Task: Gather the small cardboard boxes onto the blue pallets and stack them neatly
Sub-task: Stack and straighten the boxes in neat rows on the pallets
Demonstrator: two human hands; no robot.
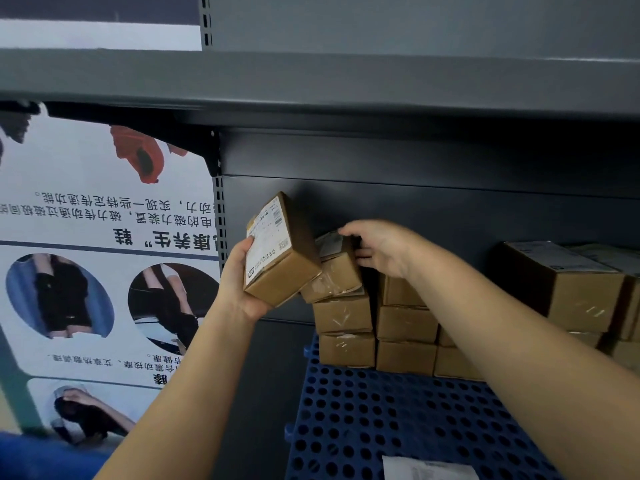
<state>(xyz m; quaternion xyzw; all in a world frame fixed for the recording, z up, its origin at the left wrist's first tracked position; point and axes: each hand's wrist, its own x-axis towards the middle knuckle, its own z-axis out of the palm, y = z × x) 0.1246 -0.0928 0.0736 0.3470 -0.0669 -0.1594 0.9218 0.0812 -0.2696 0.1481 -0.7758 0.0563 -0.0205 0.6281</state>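
Head view | our left hand [239, 289] grasps a small labelled brown cardboard box [280, 251], tilted, just left of the stack's far-left column on the blue perforated plastic pallet [381, 427] | right hand [381, 247] clasps the tilted top box [334, 271] | left hand nearer.

Two bare forearms enter from the near edge, one from the lower left, one from the lower right. Neither shows a sleeve, cuff, glove, watch or band anywhere along its visible length. The left hand [239, 282] is bare, with no ring visible on the parts that show. The right hand [381, 247] is also bare, its fingers short and rounded, the nails unpainted as far as the slightly soft focus allows.
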